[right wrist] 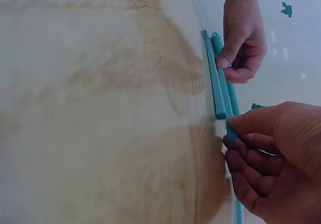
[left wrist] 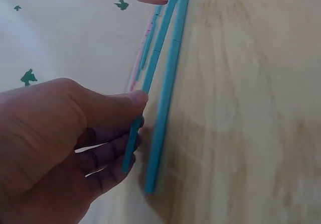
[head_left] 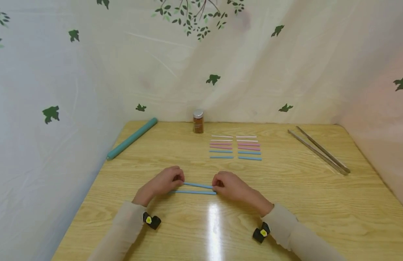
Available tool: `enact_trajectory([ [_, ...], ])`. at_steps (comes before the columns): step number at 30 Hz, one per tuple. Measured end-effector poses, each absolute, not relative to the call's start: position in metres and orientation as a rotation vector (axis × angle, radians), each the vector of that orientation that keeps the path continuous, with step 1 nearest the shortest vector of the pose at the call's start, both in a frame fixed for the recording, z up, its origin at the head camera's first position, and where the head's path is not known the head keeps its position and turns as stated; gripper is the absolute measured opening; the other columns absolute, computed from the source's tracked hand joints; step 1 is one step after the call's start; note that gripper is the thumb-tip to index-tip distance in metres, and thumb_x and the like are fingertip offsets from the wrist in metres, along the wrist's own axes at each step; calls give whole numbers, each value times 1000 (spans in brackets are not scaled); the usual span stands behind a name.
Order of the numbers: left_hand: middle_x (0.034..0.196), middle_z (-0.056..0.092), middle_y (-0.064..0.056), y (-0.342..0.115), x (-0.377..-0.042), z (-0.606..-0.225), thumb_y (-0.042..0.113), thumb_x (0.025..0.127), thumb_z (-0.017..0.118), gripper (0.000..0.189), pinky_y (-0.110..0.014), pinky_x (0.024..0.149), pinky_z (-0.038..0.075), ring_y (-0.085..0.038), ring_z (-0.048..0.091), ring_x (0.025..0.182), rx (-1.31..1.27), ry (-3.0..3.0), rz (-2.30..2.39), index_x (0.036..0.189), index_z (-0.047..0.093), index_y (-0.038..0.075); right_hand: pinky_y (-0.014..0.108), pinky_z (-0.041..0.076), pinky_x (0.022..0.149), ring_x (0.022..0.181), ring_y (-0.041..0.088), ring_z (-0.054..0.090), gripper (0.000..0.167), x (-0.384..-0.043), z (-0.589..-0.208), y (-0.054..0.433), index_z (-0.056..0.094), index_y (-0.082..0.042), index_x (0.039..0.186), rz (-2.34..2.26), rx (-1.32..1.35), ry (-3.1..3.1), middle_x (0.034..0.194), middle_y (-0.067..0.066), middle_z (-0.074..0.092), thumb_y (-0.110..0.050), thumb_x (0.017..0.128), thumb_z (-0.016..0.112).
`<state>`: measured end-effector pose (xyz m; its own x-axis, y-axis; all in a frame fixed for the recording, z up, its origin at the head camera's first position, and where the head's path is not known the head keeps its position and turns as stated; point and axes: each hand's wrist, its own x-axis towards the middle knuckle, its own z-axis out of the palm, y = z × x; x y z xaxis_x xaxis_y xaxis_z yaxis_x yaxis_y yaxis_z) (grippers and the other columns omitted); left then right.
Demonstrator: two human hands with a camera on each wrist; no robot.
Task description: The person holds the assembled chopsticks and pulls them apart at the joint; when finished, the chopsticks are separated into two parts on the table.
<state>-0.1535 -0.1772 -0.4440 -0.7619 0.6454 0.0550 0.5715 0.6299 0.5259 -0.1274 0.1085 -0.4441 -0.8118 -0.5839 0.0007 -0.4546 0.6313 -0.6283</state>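
Between both hands is a slim blue stick (head_left: 198, 185) with a thin line across its middle. My left hand (head_left: 163, 181) pinches its left end between thumb and fingers; the tip sticks out past them in the left wrist view. Thumb and fingers of my right hand (head_left: 232, 186) pinch the other end. Just nearer to me, a second blue stick (left wrist: 168, 83) lies on the wooden table (head_left: 178, 232), almost parallel. Beyond the hands, short white, pink and blue sticks (head_left: 249, 153) lie in two columns of several each.
A small jar (head_left: 198, 125) with a silver lid and brown contents stands at the back. At the back left lies a green rod (head_left: 132, 139). Long metal tongs (head_left: 319, 150) lie on the right. Patterned cloth (head_left: 175, 72) hangs behind the table's far edge.
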Motion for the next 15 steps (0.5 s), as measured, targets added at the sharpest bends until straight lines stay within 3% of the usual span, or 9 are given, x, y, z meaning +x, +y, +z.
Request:
enact_trajectory([
  [5, 86, 60, 3, -168, -153, -431, 10, 94, 60, 1, -27, 73, 47, -8, 54, 79, 968, 2673, 826, 94, 60, 10, 26, 48, 71, 78, 7, 55, 4, -127, -433, 116, 65, -18, 94, -978, -692, 2670, 86, -10, 61, -20, 93, 62],
  [9, 89, 62, 2, -155, -154, -418, 12, 95, 58, 10, -27, 74, 48, -9, 56, 81, 989, 2639, 799, 104, 61, 8, 25, 49, 71, 79, 8, 55, 4, -131, -421, 123, 66, -15, 95, -990, -726, 2699, 86, -8, 62, -18, 94, 62],
  [15, 87, 61, 3, -135, -154, -406, 15, 96, 59, 7, -25, 72, 46, -8, 52, 78, 1014, 2649, 771, 96, 63, 10, 27, 50, 73, 82, 9, 56, 4, -133, -408, 130, 66, -12, 95, -991, -807, 2735, 88, -5, 62, -14, 92, 64],
])
